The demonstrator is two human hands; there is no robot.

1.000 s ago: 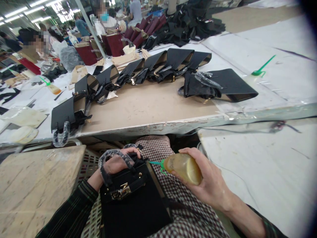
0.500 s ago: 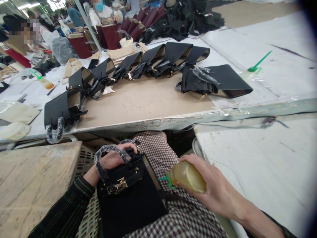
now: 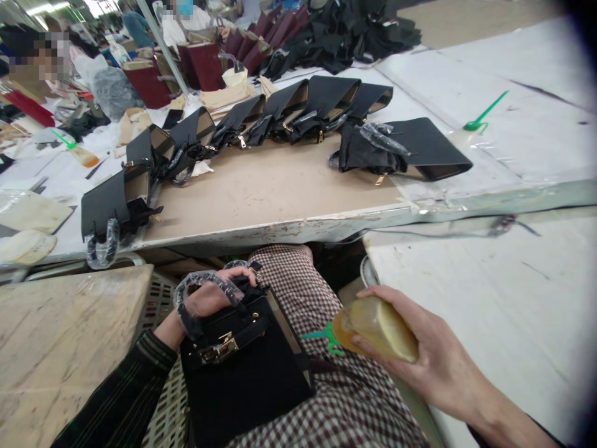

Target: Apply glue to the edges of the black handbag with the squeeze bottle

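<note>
Before you stands a long worktable [image 3: 280, 233] with a chipped white front edge, topped by a bare tan fibreboard panel [image 3: 275, 186]. Along the panel's far edge a row of black leather handbags [image 3: 261, 118] lies tipped over in a curved line. At the panel's right end one larger black handbag [image 3: 420, 149] lies flat. Right of the panel, on the white table covering, a clear squeeze bottle with a green nozzle [image 3: 471, 134] lies on its side.

Black handbag [image 3: 242, 379], amber bottle [image 3: 377, 320] (green nozzle), checked trousers [image 3: 303, 292].
</note>
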